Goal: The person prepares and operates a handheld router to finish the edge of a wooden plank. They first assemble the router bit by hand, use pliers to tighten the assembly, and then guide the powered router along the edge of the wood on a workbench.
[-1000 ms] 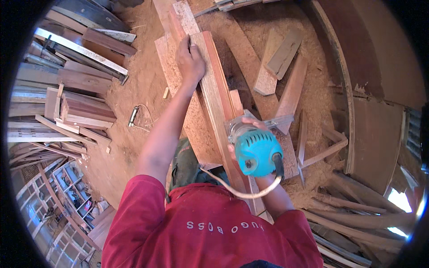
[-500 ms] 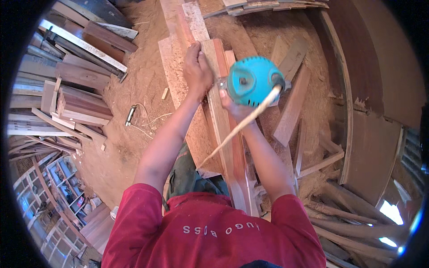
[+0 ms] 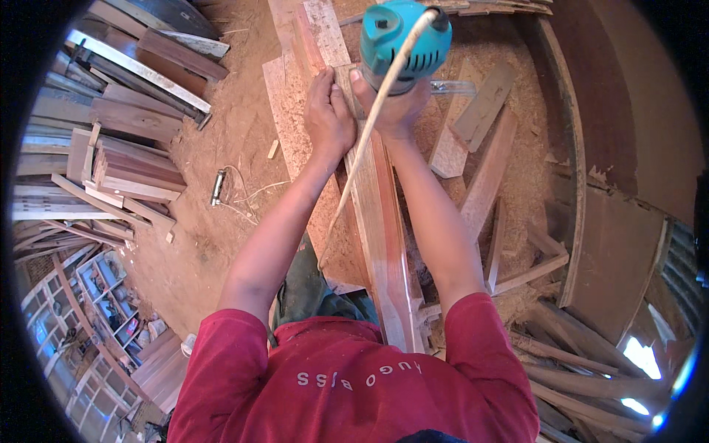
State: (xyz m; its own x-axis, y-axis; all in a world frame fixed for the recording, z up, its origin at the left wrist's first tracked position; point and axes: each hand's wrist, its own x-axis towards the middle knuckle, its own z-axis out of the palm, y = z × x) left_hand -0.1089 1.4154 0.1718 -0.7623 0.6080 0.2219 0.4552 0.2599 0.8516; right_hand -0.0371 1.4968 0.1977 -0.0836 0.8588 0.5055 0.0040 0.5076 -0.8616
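A teal corded power tool, which looks like a router, stands upright over the far end of a long reddish plank. My right hand is wrapped round its lower body, thumb on the plank side. A metal guide bar sticks out to its right. Its pale cord runs back toward me over the plank. My left hand lies against the plank's left edge near its far end, fingers together and curled on it. Below is a wider board strewn with shavings. The router's base and bit are hidden.
Stacked planks and boards line the left side. A small dark cylindrical object with a cord lies on the sawdust-covered floor. Offcuts lie to the right, beside a large brown panel. A compartmented tray stands lower left.
The router has moved away from me along the plank and slightly left, with my right hand gripping it. The cord has shifted along. My left hand has stayed nearly in place.
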